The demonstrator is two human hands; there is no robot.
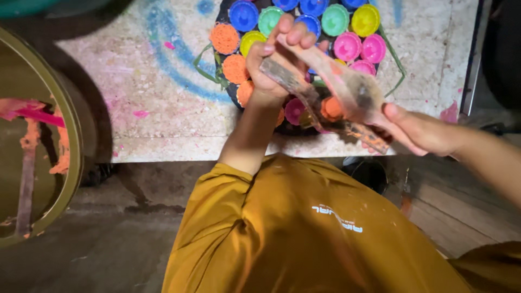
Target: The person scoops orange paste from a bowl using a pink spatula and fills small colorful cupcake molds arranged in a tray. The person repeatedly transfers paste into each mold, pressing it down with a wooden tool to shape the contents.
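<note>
The left hand is curling shut around the upper ends of two flat, paint-stained sticks, its fingers wrapping over them and the knuckles facing the camera. The sticks are running down and to the right from that fist, crossing each other on the way. The right hand is closing on their lower ends, the thumb lying along the top and the fingers folding underneath; it is blurred, so how tightly it is pinching is hard to judge. One stick is looking paler and wider near the middle, the other darker with orange paint flecking its lower end.

Directly under both hands a dark round tray is sitting on a pale speckled table, and the sticks are hanging above it, apparently not touching it. The tray is holding many small round cups of coloured powder packed close together: orange ones at the left, blue, green, yellow and pink ones toward the top and right.

The table is showing a blue painted arc and pink smears. The person's mustard-yellow shirt is filling the lower part of the view. At the far left a large round olive-green drum is standing beside the table, with pink and orange paint streaking its inside.
</note>
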